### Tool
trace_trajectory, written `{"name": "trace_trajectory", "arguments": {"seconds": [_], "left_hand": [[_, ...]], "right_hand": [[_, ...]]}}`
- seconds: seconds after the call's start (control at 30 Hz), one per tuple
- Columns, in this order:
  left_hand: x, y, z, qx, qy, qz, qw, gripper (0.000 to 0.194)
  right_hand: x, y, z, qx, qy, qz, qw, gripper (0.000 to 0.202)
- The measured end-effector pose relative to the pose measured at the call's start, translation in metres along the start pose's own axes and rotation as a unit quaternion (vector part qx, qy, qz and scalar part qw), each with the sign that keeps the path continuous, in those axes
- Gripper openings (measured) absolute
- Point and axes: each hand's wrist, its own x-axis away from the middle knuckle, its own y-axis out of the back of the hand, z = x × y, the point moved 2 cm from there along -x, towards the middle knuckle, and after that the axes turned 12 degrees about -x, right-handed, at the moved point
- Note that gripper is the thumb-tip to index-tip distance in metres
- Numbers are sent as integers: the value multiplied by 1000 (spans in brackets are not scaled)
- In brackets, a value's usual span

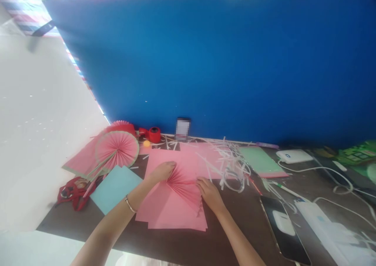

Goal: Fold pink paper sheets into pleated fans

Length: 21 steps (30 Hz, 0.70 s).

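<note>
L hand (pixel 162 171) + R hand (pixel 209 191) spread pink pleated fan (pixel 183 183)

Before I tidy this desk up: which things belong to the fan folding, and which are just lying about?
In use: left hand, right hand, pleated pink paper, pink sheets.
Lying about: finished fan, blue sheet, paper strips, phone, red tape dispenser.
</note>
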Motion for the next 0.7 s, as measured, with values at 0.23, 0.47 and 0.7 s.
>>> {"name": "trace_trajectory", "arguments": {"seconds": [0.23,0.47,0.7], "left_hand": [[16,18,-25,-119,-7,58,991,55],[23,15,-45,-128,-2,107,986,103],[23,7,-43,-160,-18,104,981,116]], "right_hand": [[0,-1,-1,-3,3,5,1000,28],[0,-1,0,-5,4,6,1000,31],[-1,0,1,-5,1,6,1000,29]]}}
